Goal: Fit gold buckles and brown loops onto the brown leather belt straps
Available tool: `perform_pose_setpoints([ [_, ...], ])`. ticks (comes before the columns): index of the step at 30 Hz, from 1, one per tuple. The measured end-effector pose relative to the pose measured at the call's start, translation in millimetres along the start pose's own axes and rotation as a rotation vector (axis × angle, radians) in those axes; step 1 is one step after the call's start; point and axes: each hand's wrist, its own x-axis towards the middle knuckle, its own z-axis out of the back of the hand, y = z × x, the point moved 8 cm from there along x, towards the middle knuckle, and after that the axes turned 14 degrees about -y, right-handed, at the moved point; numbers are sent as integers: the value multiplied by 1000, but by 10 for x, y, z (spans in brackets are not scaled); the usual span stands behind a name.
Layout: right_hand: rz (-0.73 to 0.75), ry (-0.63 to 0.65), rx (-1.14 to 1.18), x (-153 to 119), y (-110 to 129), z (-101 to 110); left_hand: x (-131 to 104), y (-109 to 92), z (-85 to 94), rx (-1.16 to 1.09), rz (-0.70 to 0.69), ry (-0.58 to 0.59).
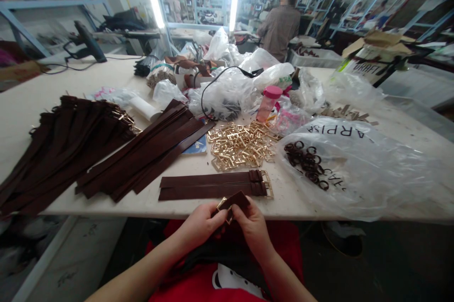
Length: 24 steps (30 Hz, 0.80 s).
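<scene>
Just off the table's front edge, my left hand (207, 219) pinches a gold buckle (222, 202). My right hand (253, 226) grips a dark brown leather strap (238, 201), whose end meets the buckle. How the strap passes through the frame is hidden by my fingers. Right beyond my hands lie belt straps with gold buckles (213, 185), side by side. A heap of loose gold buckles (241, 146) sits farther back. Small brown leather loops (307, 165) rest on a clear plastic bag (354, 169) to the right.
Stacked plain brown straps (149, 155) and a fanned pile of buckled straps (67, 146) cover the left side. Behind are plastic bags (230, 89), a pink-lidded bottle (268, 104) and a white roll (144, 108). A person (281, 23) stands beyond the table.
</scene>
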Motion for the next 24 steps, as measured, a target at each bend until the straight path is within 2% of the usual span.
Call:
perform_pose_setpoints([
  [2, 42, -4, -40, 4, 46, 12, -15, -27, -3, -11, -3, 7],
  [7, 488, -49, -288, -77, 367, 84, -50, -84, -31, -35, -24, 29],
  [9, 521, -25, -296, -95, 368, 74, -48, -52, -39, -29, -17, 29],
  [11, 388, -18, -232, -54, 268, 78, -38, -10, -38, -19, -12, 18],
  [15, -144, -24, 85, 18, -63, 50, -34, -29, -6, 12, -72, -7],
  [17, -321, -8, 237, 9, -128, -2, -50, -77, 2, 15, -97, 17],
  [21, -451, 41, 370, -30, -117, -81, -69, -119, -6, -76, -37, 107],
  [23, -405, 40, 327, -52, -93, -75, -41, -113, 8, -98, -16, 105],
  [24, -332, 27, 273, -54, -62, -53, -17, -110, 22, -88, -22, 88],
])
